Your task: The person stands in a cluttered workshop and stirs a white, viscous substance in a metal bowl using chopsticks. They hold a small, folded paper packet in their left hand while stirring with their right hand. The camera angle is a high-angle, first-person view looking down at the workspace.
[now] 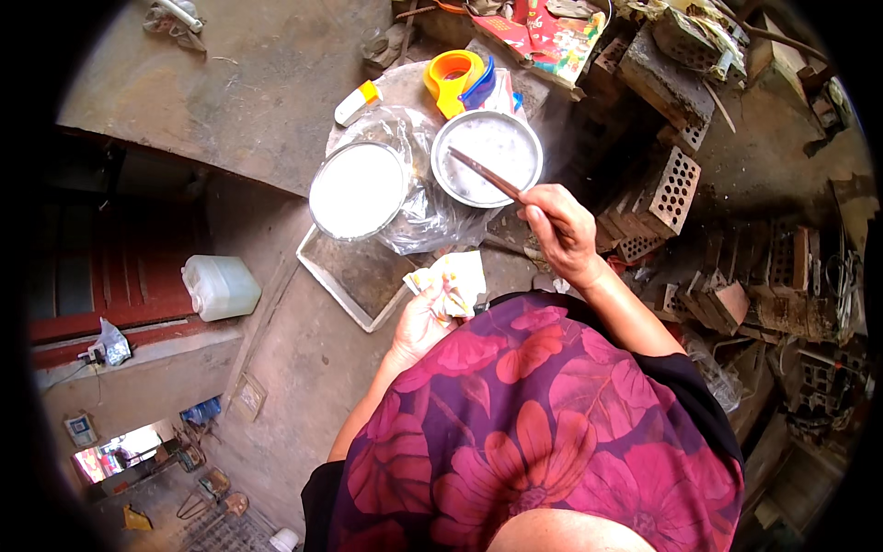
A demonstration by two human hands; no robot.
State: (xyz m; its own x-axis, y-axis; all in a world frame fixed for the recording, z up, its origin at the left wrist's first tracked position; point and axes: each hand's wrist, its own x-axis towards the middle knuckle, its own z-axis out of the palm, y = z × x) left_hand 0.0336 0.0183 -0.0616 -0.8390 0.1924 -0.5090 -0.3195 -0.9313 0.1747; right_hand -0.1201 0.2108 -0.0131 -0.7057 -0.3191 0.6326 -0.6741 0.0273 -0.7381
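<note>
My right hand (562, 231) grips a pair of brown chopsticks (486, 174). Their far ends reach over a round metal pot (534, 134) with a whitish, cloudy liquid inside; glare hides whether the tips touch it. In my left hand (417, 328) is a crumpled white and yellow piece of paper or cloth (459, 283), held close to my body. Left of the pot, a round lid or pan (359, 190) is washed out by bright light. Clear plastic sheeting (428, 221) lies between and below the two.
An orange tape dispenser (452, 72) and a white and orange box (357, 103) sit behind the pot. A shallow rectangular tray (338, 293) stands on the floor. Perforated bricks (672, 190) are piled to the right. A white plastic jerrycan (221, 286) is at the left.
</note>
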